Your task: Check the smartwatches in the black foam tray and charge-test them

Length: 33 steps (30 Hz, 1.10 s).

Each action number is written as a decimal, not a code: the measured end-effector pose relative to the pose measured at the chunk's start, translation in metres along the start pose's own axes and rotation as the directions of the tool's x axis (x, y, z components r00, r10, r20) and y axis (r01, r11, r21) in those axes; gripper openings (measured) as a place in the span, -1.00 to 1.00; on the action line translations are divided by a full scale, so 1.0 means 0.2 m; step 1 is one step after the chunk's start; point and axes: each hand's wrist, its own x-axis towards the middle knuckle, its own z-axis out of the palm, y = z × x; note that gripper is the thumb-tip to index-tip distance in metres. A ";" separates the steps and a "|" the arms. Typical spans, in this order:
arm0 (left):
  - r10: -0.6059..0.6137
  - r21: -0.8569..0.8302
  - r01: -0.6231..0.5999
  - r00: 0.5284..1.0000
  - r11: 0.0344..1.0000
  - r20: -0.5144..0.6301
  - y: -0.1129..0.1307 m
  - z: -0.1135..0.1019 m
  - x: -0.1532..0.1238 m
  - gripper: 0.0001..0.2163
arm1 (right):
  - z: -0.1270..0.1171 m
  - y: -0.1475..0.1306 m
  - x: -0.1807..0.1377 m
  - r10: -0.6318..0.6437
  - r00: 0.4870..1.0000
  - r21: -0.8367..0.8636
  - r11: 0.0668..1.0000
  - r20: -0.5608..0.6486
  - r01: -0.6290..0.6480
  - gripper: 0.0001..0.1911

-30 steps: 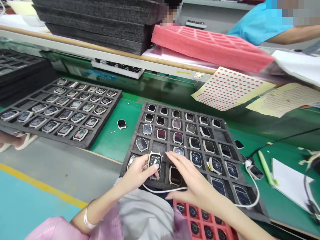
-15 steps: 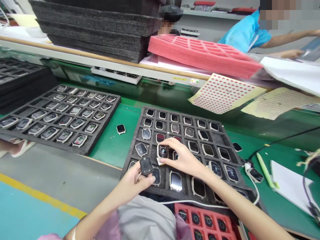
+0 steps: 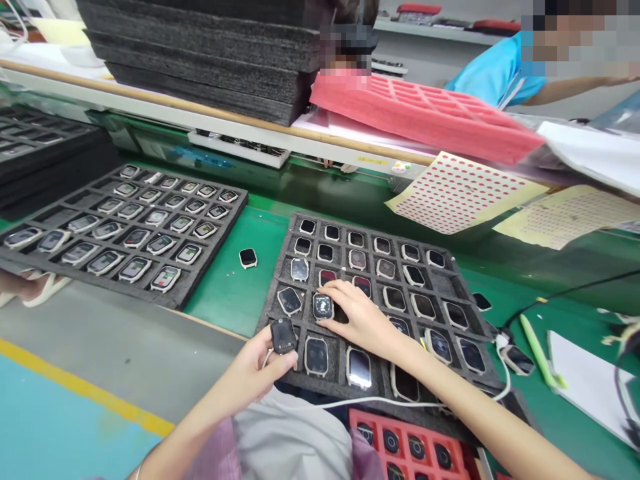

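our left hand (image 3: 245, 377) grips a black smartwatch (image 3: 283, 335) over the foam tray (image 3: 278, 273); our right hand (image 3: 361, 322) lies open, fingertips on a seated watch (image 3: 323, 307). a loose pinch could drop one onto neighbouring screens, scratching them.

Bench colours, catalogued
Charcoal foam tray (image 3: 350, 223) and pink foam tray (image 3: 425, 117) are listed; cream sheet (image 3: 463, 193) is patterned with red dots; green mat (image 3: 235, 293) is noted.
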 end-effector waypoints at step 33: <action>0.045 -0.120 -0.043 0.999 0.992 0.018 0.00 0.00 0.03 -0.57 | -0.01 -0.29 0.07 -0.270 0.955 0.067 0.962 0.124 0.263 -0.59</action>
